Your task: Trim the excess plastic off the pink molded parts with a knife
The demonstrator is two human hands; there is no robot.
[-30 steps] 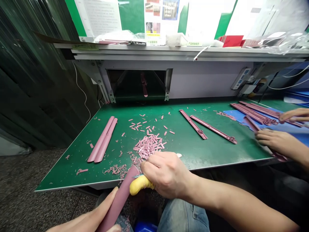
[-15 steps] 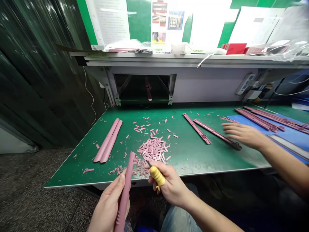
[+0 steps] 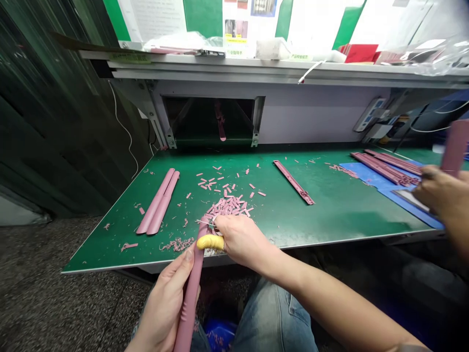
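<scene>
My left hand (image 3: 164,305) is wrapped round a long pink plastic part (image 3: 191,288), held upright over my lap at the front edge of the green bench (image 3: 330,210). My right hand (image 3: 238,239) grips a yellow-handled knife (image 3: 209,241). Its blade lies against the top end of the pink part. Just behind my hands lies a heap of pink offcuts (image 3: 227,205).
Two finished pink parts (image 3: 158,208) lie at the left of the bench, and one pink rail (image 3: 293,182) in the middle. At the right, a co-worker's hand (image 3: 441,195) holds a pink piece over a blue mat (image 3: 388,183) with several rails. A chute opening (image 3: 210,122) is at the back.
My right hand has brought the knife back onto the top of the pink part. The co-worker took one rail off the bench middle and drew the hand back to the right.
</scene>
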